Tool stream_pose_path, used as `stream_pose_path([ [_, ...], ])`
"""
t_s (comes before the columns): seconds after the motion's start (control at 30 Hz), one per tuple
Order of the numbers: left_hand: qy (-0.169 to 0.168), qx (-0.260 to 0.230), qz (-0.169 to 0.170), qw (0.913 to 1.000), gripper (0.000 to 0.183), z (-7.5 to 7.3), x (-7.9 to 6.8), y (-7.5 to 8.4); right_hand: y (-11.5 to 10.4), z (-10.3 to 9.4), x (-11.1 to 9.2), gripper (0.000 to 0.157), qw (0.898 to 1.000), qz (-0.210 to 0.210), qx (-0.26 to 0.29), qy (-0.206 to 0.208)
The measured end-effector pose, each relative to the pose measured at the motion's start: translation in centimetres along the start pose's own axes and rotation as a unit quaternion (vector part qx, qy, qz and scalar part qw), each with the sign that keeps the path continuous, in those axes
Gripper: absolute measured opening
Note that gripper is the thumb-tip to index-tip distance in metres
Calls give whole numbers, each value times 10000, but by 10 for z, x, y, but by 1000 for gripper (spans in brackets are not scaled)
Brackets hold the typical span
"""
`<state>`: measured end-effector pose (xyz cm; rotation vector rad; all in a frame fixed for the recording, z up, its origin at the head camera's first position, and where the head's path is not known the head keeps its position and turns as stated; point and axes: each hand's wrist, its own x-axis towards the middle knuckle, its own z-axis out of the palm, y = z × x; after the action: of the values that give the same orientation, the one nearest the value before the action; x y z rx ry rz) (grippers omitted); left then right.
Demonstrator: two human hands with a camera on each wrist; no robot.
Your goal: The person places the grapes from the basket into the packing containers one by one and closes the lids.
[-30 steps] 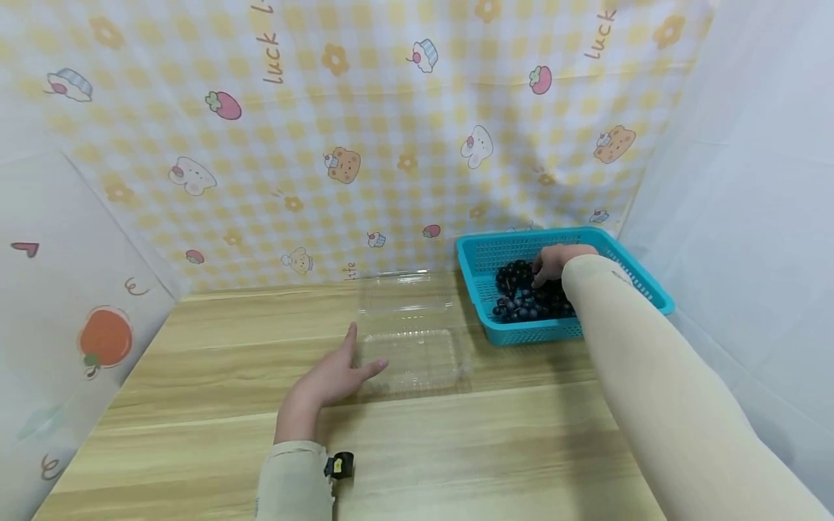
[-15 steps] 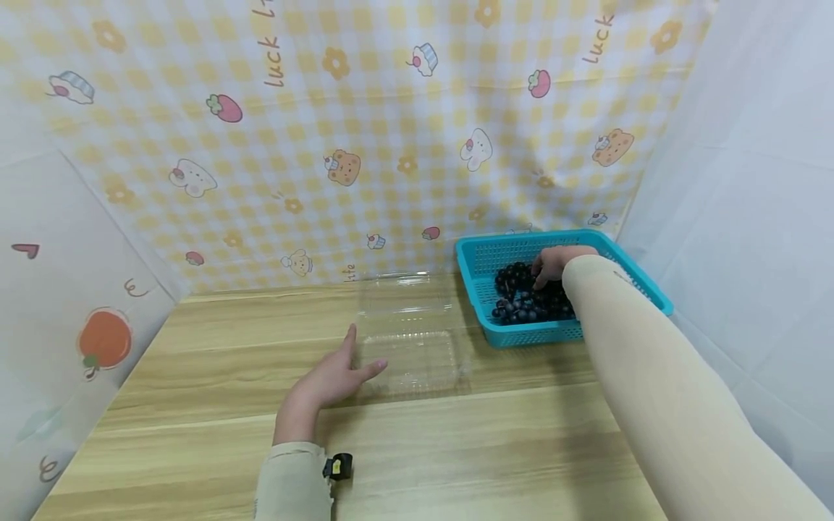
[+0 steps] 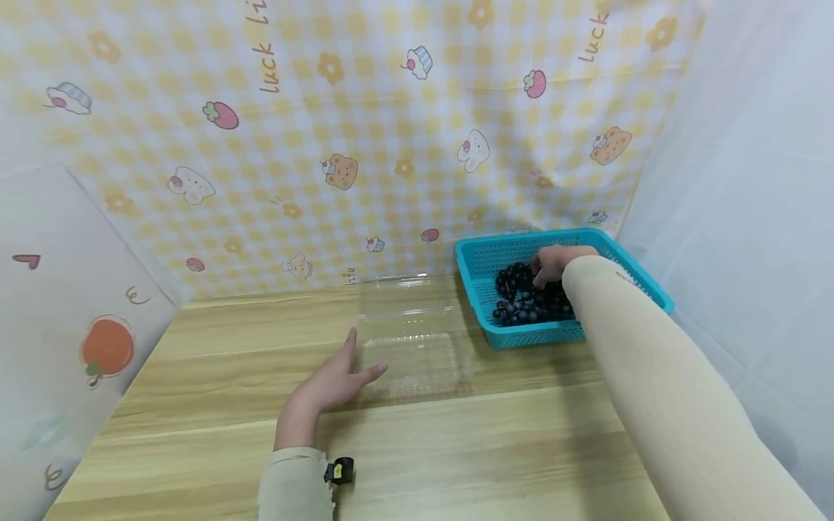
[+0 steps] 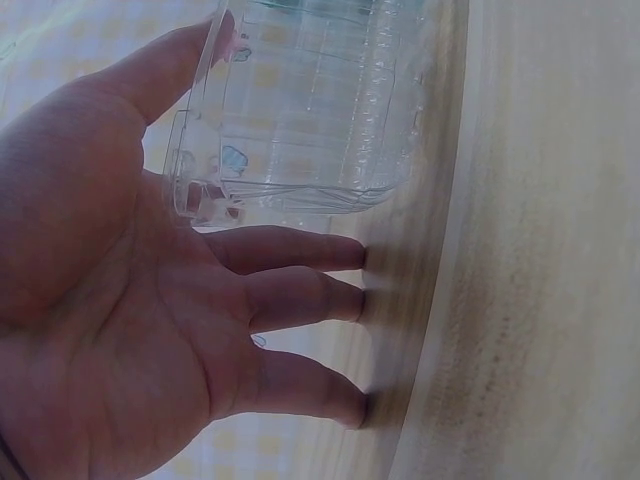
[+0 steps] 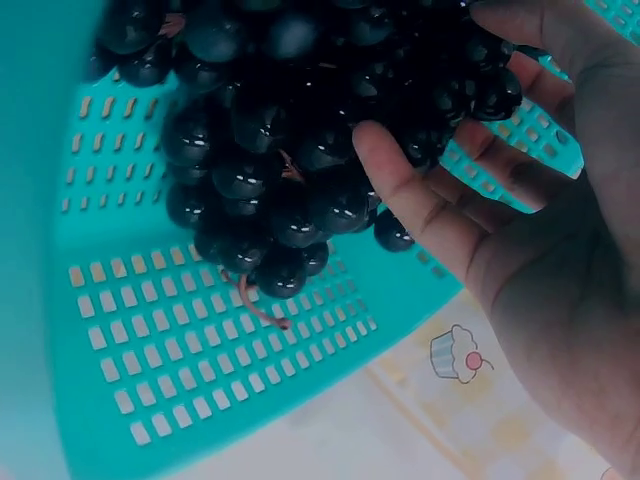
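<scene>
My left hand [image 3: 329,380] stands at the left side of a clear plastic clamshell container [image 3: 456,362], fingers stretched out. The left wrist view shows fingertips down on the tabletop and the thumb at the rim of the transparent box [image 4: 300,130]. Its hinged lid [image 3: 404,298] lies folded back, away from me. To the right, my right hand [image 3: 554,262] reaches into a turquoise plastic basket [image 3: 534,336] and grips dark grapes [image 3: 521,311]. Up close in the right wrist view, fingers and thumb surround part of a bunch [image 5: 260,170] with a brown stem; some fingertips are hidden behind the berries.
Behind the wood-grain table [image 3: 423,463] hangs a yellow checked cloth [image 3: 293,130] with cartoon prints, and the container's lid and basket sit close to it. White sheeting [image 3: 749,181] closes off the right side; another printed sheet [image 3: 59,289] hangs at the left.
Both hands, the container and the basket keep practically the same places. Only the head view has shifted slightly.
</scene>
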<state>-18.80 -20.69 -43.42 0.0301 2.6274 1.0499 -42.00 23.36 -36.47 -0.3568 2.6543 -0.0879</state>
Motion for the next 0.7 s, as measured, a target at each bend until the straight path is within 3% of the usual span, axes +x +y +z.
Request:
stream_pose_path([
  [0.17,9,17,-3,10000,113,-2,-1,0,5,-2,3,41,9999,-69,-36,-105],
  [0.43,-15,11,-5,10000,111,-3,-1,2,5,-5,-1,66,9998,38,-124,-118],
  [0.7,-16,29,-18,10000,109,-2,1,2,8,-1,-1,59,9999,35,68,-121],
])
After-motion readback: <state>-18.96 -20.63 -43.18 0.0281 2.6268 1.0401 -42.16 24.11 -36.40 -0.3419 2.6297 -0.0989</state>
